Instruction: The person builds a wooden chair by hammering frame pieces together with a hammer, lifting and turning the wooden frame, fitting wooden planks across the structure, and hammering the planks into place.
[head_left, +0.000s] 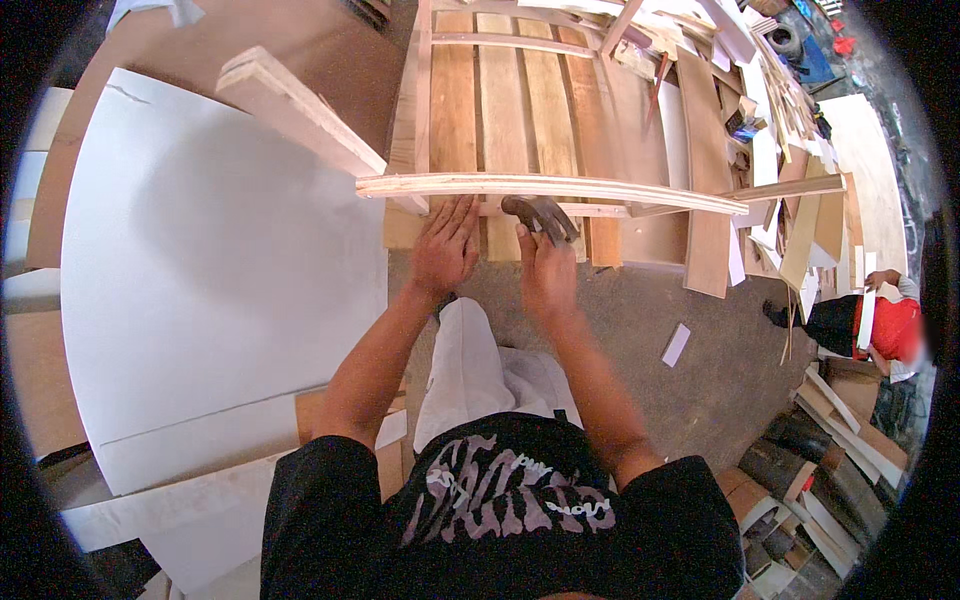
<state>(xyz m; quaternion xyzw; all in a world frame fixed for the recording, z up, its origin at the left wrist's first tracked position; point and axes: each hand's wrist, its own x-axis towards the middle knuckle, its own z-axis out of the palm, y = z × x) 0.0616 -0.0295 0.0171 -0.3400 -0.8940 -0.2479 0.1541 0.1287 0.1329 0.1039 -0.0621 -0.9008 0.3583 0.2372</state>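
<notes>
My right hand [548, 268] is wrapped round a claw hammer [541, 217], whose dark metal head stands just above the fingers. My left hand [450, 245] lies with fingers stretched out at the near end of a wooden slat panel [505, 110], just under a plywood-edged rail [560, 188]. That rail crosses in front of both hands as part of a wooden frame. A thin cross strip [590, 210] runs behind the hammer head. Whether my left fingertips hold a nail cannot be made out.
A large white sheet [220, 290] lies at my left. A slanting plywood post [300, 110] rises beside the frame. Offcuts [790, 200] are heaped on the right, with more scraps [810, 490] at lower right. Another person in a red top [893, 325] is at the far right.
</notes>
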